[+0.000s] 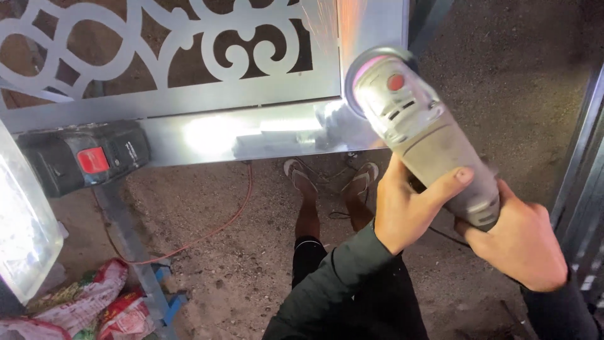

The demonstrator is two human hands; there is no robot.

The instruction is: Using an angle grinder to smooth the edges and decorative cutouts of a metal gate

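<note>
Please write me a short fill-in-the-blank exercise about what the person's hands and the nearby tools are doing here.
1. Both the left hand and the right hand grip a grey angle ____.
2. The angle grinder meets the metal frame and throws ____ upward.
3. The black power tool resting on the frame has a ____ button.
4. The person's feet wear ____.

Missing words: grinder; sparks; red; sandals

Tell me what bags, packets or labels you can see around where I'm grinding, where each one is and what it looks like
Crumpled printed bags: on the ground at bottom left, beside a metal post; red, green and white, soft and wrinkled.
Red label: on a black power tool resting on the metal frame at left; small, roughly rectangular.
Red round spot: on the grey angle grinder held by the left hand and right hand.
</note>
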